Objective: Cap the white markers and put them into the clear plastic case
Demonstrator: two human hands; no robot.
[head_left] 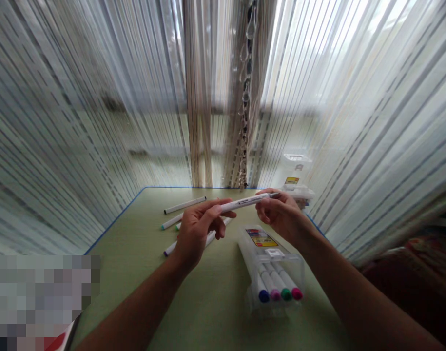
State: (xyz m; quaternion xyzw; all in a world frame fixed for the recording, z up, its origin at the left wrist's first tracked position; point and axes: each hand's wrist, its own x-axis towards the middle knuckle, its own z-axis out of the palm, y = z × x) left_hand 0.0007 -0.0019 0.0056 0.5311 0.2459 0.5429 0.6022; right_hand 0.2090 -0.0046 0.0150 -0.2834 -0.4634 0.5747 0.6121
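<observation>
A white marker pen [241,202] is held up level above the table between my two hands. My left hand [199,224] pinches its left end between thumb and fingers. At the other end, my right hand [281,209] grips the marker with thumb and fingertips, which hide that tip. Below my right hand lies a clear plastic case [246,256] with a yellow and dark label; several white markers [276,280] with blue, pink, green and magenta ends show at its near end. Around my left hand lie loose markers, among them a black-ended marker [185,204] and a teal-ended marker [172,221].
The green table [201,302] has a blue edge. Another clear case [298,190] stands at the back right by the string curtain [149,97]. A beaded strand [244,122] hangs at the middle. The lower left corner is pixelated.
</observation>
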